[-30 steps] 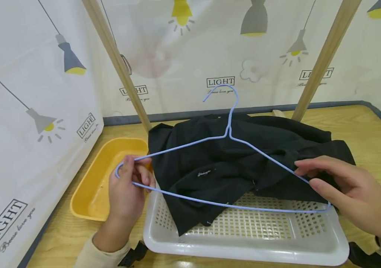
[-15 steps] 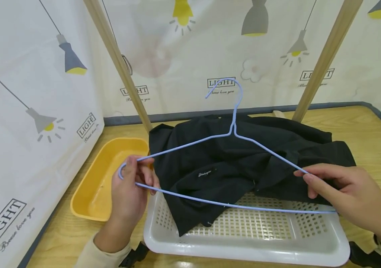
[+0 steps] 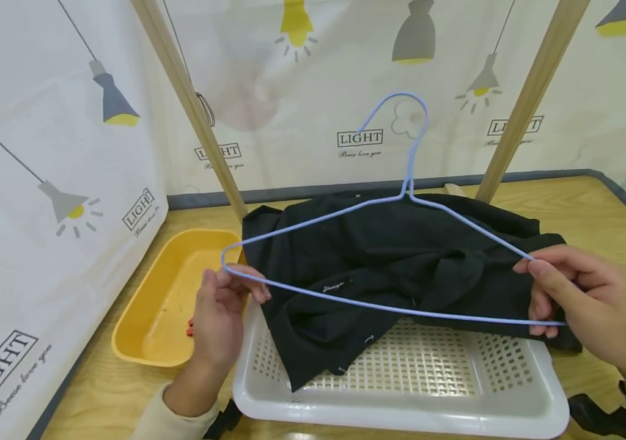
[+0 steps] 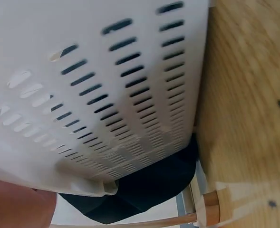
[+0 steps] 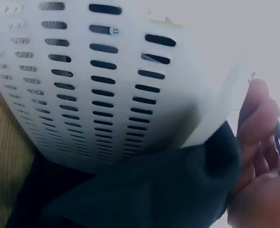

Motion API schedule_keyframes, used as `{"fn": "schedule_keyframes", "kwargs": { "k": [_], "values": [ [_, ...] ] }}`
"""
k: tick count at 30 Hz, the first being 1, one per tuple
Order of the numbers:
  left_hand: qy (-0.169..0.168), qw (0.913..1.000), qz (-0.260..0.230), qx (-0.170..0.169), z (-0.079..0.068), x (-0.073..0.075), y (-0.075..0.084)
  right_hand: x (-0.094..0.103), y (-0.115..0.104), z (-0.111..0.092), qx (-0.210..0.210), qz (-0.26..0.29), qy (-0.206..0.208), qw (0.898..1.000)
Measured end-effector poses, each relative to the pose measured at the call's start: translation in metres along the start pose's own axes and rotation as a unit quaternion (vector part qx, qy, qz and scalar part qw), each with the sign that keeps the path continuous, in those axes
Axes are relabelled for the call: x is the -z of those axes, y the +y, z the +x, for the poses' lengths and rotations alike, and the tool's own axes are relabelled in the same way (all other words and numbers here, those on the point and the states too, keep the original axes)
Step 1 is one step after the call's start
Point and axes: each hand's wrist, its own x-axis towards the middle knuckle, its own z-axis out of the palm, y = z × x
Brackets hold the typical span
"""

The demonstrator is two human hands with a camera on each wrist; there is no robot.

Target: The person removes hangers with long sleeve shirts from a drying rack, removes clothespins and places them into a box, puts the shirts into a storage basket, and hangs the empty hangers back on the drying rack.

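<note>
A light-blue wire hanger (image 3: pixel 340 299) is held up over a black garment (image 3: pixel 379 238) with small white lettering, its hook pointing up. My right hand (image 3: pixel 593 299) grips the hanger's right end, thumb and forefinger pinching the sloping arm, other fingers at the lower bar. At the left end, my left hand (image 3: pixel 222 321) has its fingers against the wire, with the thumb apart from it. The garment lies draped across a white perforated basket (image 3: pixel 401 406), spilling over its far side. In the right wrist view, the right hand (image 5: pixel 258 152) curls near the garment (image 5: pixel 168 190).
Left of the basket stands a yellow tray (image 3: pixel 148 318) with small red pieces partly hidden by the left hand. Two wooden posts (image 3: pixel 192 110) rise behind the basket. A printed cloth (image 3: pixel 313 79) backs the wooden table (image 3: pixel 615 244).
The hanger has risen and shifted right. My right hand, loosely at the wire at first, has closed on its right end; my left thumb has come off the left end. Red pieces have come into view.
</note>
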Motion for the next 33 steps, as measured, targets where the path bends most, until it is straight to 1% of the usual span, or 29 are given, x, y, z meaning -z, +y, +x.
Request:
{"fn": "schedule_keyframes", "kwargs": {
  "k": [2,3,4,5,6,7,8,9,10,11,12,14,17,18,19,21,22,23,25,27,30,33],
  "values": [
    [-0.021,0.9983,0.055,-0.004,-0.001,0.000,-0.002,0.001,0.002,0.001,0.008,0.044,0.014,0.999],
    [-0.031,0.9961,0.082,0.001,-0.001,0.000,-0.003,0.001,0.004,0.002,0.015,0.075,0.019,0.997],
    [-0.042,0.9926,0.114,0.006,-0.001,0.000,-0.003,0.001,0.005,0.003,0.022,0.094,0.026,0.995],
    [-0.054,0.9880,0.144,0.017,-0.001,0.000,-0.004,0.001,0.005,0.004,0.023,0.101,0.036,0.994],
    [-0.066,0.9806,0.183,0.025,-0.002,0.000,-0.004,0.001,0.005,0.005,0.022,0.099,0.044,0.994],
    [-0.078,0.9713,0.222,0.036,-0.002,0.000,-0.005,0.001,0.005,0.005,0.023,0.105,0.051,0.993],
    [-0.090,0.9621,0.253,0.048,-0.003,0.000,-0.005,0.000,0.006,0.005,0.021,0.100,0.059,0.993],
    [-0.102,0.9541,0.277,0.053,-0.004,0.001,-0.007,0.000,0.006,0.005,0.017,0.108,0.066,0.992],
    [-0.114,0.9460,0.299,0.052,-0.004,0.001,-0.007,0.000,0.005,0.005,0.007,0.097,0.077,0.992],
    [-0.122,0.9391,0.318,0.049,-0.004,0.001,-0.008,-0.001,0.004,0.005,-0.007,0.060,0.089,0.994],
    [-0.129,0.9336,0.332,0.042,-0.004,0.002,-0.009,-0.001,0.003,0.005,-0.015,0.046,0.097,0.994],
    [-0.141,0.9293,0.340,0.030,-0.003,0.003,-0.010,-0.002,0.002,0.006,-0.025,0.016,0.114,0.993],
    [-0.152,0.9206,0.359,0.014,-0.002,0.001,-0.012,-0.001,0.001,0.008,-0.004,0.046,0.126,0.991],
    [-0.157,0.9180,0.364,0.011,-0.002,0.001,-0.012,0.000,0.001,0.009,0.009,0.080,0.126,0.989],
    [-0.163,0.9156,0.368,0.011,-0.002,0.000,-0.013,0.002,0.000,0.010,0.020,0.091,0.129,0.987],
    [-0.172,0.9106,0.376,0.012,-0.002,-0.002,-0.013,0.009,-0.001,0.013,0.050,0.129,0.128,0.982],
    [-0.176,0.9091,0.377,0.011,-0.002,-0.002,-0.013,0.012,-0.002,0.015,0.062,0.123,0.129,0.982],
    [-0.178,0.9071,0.381,0.014,-0.002,-0.002,-0.012,0.016,-0.003,0.018,0.070,0.104,0.135,0.983],
    [-0.179,0.9058,0.384,0.018,-0.002,-0.002,-0.011,0.023,-0.006,0.026,0.079,0.033,0.148,0.985],
    [-0.174,0.9044,0.389,0.016,-0.002,-0.002,-0.010,0.031,-0.007,0.032,0.085,-0.018,0.155,0.984],
    [-0.168,0.9073,0.385,0.016,-0.002,-0.002,-0.009,0.042,-0.009,0.040,0.081,-0.101,0.161,0.978],
    [-0.165,0.9115,0.376,0.020,-0.002,-0.002,-0.010,0.052,-0.011,0.047,0.084,-0.142,0.162,0.973]
  ]
}}
